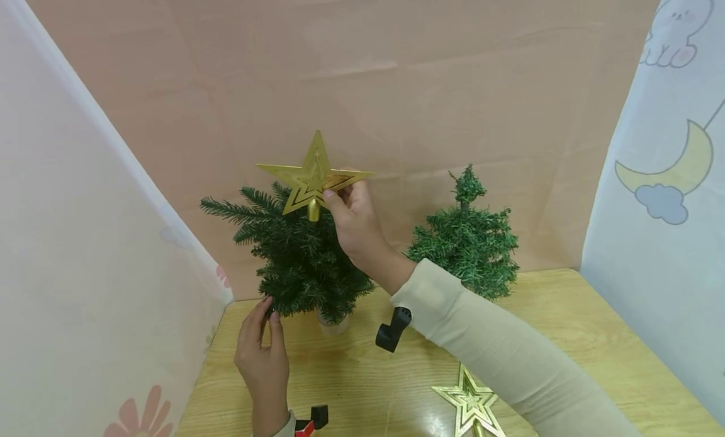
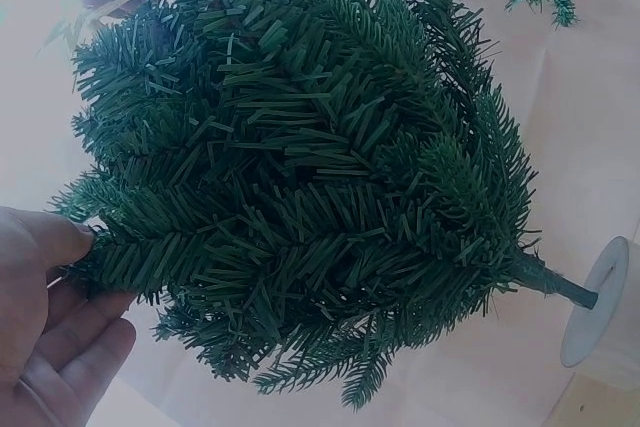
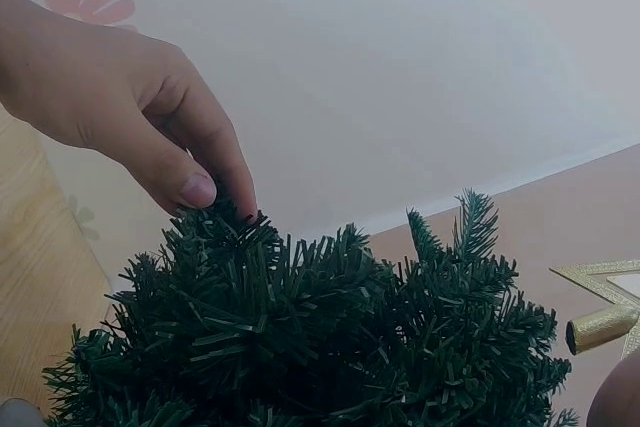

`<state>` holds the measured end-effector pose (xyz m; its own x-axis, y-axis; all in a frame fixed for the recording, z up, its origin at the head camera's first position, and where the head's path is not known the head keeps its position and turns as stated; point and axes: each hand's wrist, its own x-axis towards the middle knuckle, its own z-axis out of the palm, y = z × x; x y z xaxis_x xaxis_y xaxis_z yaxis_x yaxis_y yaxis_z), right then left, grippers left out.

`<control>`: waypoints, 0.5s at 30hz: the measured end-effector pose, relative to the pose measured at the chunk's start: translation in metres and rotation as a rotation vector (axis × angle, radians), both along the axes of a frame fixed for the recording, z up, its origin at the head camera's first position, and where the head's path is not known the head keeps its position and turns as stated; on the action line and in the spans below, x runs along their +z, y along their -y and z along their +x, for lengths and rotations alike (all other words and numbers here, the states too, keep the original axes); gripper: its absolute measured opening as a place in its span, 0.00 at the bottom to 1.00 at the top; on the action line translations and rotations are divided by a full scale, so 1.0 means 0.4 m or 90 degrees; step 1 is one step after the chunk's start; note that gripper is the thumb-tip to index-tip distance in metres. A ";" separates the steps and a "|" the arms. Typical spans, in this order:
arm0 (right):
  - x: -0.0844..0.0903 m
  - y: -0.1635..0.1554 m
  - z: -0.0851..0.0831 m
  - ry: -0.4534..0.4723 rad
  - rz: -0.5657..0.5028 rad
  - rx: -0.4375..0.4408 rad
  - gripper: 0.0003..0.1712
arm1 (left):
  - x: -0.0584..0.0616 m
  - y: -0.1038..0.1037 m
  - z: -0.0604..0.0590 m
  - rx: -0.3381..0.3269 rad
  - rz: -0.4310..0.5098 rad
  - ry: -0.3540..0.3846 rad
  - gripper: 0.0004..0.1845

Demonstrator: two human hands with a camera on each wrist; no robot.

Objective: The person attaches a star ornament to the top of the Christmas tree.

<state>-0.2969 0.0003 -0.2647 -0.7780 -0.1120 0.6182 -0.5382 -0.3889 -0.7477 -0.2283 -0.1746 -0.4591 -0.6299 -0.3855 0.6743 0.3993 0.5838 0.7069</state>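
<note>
A dark green miniature tree [image 1: 300,261] stands on the wooden table [image 1: 566,323] in a small pale base [image 1: 333,325]. My right hand [image 1: 335,199] pinches a gold star [image 1: 313,175] right at the tree's top, its gold stem [image 3: 600,327] pointing down just above the needles. My left hand [image 1: 269,308] pinches the tip of a low branch on the tree's left side. In the left wrist view the tree [image 2: 310,177] fills the frame, with the left hand [image 2: 95,282] at that branch. The right wrist view shows the left hand [image 3: 215,192] on the needles.
A second, lighter green small tree [image 1: 467,242] stands to the right. Another gold star [image 1: 470,402] lies flat on the table near the front. Cloth screens wall in the left, back and right sides: a flower print on the left, a moon and a rabbit on the right.
</note>
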 end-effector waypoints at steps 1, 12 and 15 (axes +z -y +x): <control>0.002 0.002 -0.002 0.003 -0.001 0.003 0.16 | 0.000 0.000 0.000 -0.001 0.001 -0.002 0.17; 0.007 0.016 -0.022 0.032 -0.001 0.005 0.15 | 0.000 0.000 -0.001 0.008 -0.007 -0.002 0.17; 0.004 0.017 -0.024 0.032 0.001 0.006 0.15 | 0.001 -0.002 0.000 0.004 -0.003 -0.003 0.17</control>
<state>-0.3066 -0.0066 -0.2632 -0.8072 -0.1202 0.5780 -0.4962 -0.3923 -0.7745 -0.2281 -0.1739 -0.4585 -0.6242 -0.3866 0.6789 0.3991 0.5893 0.7025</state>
